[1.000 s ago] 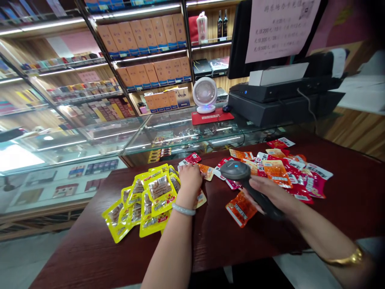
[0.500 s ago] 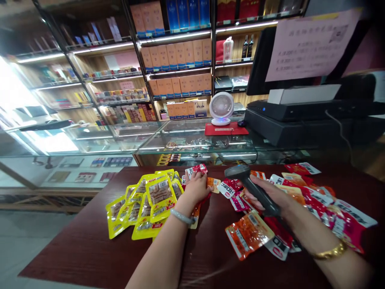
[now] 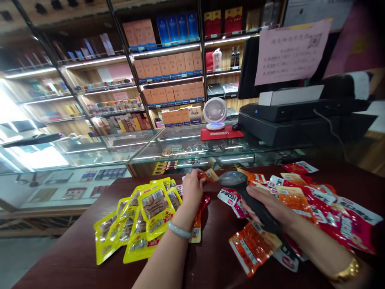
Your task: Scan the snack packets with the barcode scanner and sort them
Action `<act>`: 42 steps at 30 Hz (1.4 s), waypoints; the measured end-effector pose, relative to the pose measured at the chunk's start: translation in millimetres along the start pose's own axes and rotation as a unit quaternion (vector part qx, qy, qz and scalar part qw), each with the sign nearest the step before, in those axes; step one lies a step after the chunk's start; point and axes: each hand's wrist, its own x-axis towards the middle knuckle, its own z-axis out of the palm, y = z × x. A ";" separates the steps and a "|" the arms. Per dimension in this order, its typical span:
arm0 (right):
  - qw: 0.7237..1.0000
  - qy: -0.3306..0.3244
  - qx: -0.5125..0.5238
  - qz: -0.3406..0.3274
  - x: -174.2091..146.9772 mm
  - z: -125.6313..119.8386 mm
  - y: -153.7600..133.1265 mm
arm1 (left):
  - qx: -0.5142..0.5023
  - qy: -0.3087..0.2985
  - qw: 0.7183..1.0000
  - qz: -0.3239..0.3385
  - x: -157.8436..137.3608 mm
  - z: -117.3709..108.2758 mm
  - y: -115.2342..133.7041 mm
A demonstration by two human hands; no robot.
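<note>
My left hand pinches the edge of a small orange snack packet, lifted just off the brown table. A black handheld barcode scanner is gripped in my right hand, its head close to that packet. Left of my left arm lies a pile of yellow snack packets with clear windows. Under the left wrist, an orange-and-red packet is partly hidden. Below the scanner sits another orange packet. Red, pink and orange packets are heaped beyond my right forearm.
A glass display counter runs behind the brown table. On it stand a small white fan on a red mat and a black register with a monitor. Lit shelves of boxes line the wall.
My left hand was spread over packets on the table; now its fingers pinch the orange packet and raise it toward the scanner. The view has tilted up and shifted slightly right.
</note>
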 end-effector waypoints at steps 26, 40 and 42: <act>0.999 -0.006 -0.022 -0.045 -10.7 2.2 -5.1 | -0.424 -0.140 0.893 -0.058 -6.9 36.4 16.7; 0.998 -0.023 -0.054 -0.005 -10.5 6.5 0.5 | 0.206 -0.230 0.951 0.031 -10.9 -32.2 -0.5; 0.998 -0.022 -0.055 -0.002 -10.8 7.1 0.3 | 0.219 -0.216 0.950 0.045 -10.1 -28.6 -0.2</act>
